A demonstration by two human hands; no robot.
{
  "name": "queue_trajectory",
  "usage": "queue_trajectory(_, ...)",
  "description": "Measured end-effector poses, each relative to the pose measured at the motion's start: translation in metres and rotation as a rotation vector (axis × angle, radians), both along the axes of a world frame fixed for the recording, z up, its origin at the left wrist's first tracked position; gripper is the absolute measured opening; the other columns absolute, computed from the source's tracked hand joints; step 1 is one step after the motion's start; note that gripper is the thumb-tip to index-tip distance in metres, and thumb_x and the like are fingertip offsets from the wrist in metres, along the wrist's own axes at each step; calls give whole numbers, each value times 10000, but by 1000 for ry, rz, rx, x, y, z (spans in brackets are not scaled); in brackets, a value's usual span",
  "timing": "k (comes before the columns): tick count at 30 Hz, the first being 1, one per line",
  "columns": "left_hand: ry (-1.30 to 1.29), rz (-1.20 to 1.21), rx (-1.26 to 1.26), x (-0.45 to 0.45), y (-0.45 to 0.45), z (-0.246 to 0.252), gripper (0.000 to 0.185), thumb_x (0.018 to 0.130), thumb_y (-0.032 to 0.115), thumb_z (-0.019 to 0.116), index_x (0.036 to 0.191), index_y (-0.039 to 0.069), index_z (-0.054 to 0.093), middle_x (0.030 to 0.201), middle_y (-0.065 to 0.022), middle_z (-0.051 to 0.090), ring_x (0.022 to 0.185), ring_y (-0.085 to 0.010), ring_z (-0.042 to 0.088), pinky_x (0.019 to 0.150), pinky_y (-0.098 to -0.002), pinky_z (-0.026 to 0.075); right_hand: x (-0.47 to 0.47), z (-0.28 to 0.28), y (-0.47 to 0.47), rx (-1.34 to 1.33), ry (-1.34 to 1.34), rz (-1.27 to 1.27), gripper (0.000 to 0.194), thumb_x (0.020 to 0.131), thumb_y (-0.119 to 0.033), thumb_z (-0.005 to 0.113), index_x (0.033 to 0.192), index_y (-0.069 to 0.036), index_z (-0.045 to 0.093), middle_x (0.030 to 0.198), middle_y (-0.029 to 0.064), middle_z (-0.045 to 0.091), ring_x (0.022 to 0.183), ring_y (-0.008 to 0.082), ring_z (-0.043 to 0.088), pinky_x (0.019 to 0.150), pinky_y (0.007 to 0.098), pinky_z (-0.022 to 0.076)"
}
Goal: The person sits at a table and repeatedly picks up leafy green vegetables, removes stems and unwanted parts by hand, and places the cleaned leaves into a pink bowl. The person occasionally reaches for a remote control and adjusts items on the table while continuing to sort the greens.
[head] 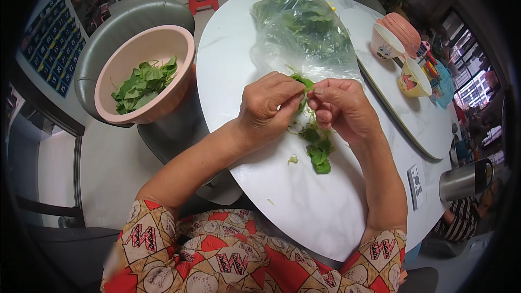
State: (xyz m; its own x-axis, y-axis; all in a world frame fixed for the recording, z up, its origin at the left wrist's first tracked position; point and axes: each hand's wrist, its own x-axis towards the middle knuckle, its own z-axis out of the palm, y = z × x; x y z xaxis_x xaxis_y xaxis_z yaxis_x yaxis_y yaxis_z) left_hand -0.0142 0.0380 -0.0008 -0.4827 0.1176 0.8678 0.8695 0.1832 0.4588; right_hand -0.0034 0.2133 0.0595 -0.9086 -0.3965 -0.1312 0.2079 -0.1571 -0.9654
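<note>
Both hands meet over the white marble-patterned table (228,49), just in front of a clear plastic bag (276,55) filled with leafy greens (313,20). My left hand (266,106) pinches a green leafy sprig (303,82) between thumb and fingers. From the other side, my right hand (344,106) grips the same sprig with thumb and forefinger, its other fingers curled. Part of the sprig is hidden behind the fingers. Under and below the hands lies a small pile of loose leaves and thin stems (318,150), with a pale scrap (292,160) beside it.
At left, a pink plastic basin (122,55) holding picked leaves (148,81) sits on a grey chair (134,14). To the right are a raised round tabletop (423,130), two bowls (386,42), a pink basket (401,30), a remote control (416,187) and a steel jug (462,181). A person's striped garment (460,219) shows beyond.
</note>
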Motion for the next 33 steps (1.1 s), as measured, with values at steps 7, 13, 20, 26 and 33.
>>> queue_trajectory(7, 117, 42, -22, -3, 0, -2, 192, 684, -109, 635, 855, -22, 627, 718, -111, 606, 615, -228, 574, 540, -305, 458, 0, -4, -1, -121, -78, 66, 166, 869, -129, 587, 871, 37, 576, 741, 68, 592, 511, 65, 493, 428, 211, 394)
queue_trajectory(13, 132, -5, -8, -6, 3, -6, 202, 648, -108, 625, 826, -14, 611, 681, -107, 567, 599, -259, 550, 515, -344, 438, -2, -11, 1, -178, -113, 73, 138, 869, -112, 575, 855, 25, 569, 716, 57, 581, 478, 52, 442, 391, 205, 349)
queue_trajectory(20, 229, 24, -77, -6, -1, -6, 273, 569, -124, 604, 817, -11, 601, 715, -103, 573, 617, -257, 558, 524, -335, 460, -4, -14, 3, -213, -150, 163, 140, 863, -107, 579, 846, 31, 567, 714, 59, 573, 472, 52, 444, 391, 210, 344)
queue_trajectory(26, 276, 48, -125, -4, -2, -4, 286, 561, -117, 608, 826, -12, 591, 726, -99, 565, 627, -256, 559, 525, -336, 466, -3, -12, 2, -145, -132, 119, 143, 851, -107, 590, 813, 30, 573, 693, 61, 569, 448, 52, 427, 378, 210, 332)
queue_trajectory(33, 273, 1, -146, -6, -1, -9, 340, 608, -172, 580, 918, -34, 611, 721, -127, 577, 573, -233, 530, 493, -304, 425, 3, -11, -5, -91, -87, 12, 114, 796, -89, 595, 752, 12, 565, 649, 49, 552, 438, 53, 405, 376, 202, 301)
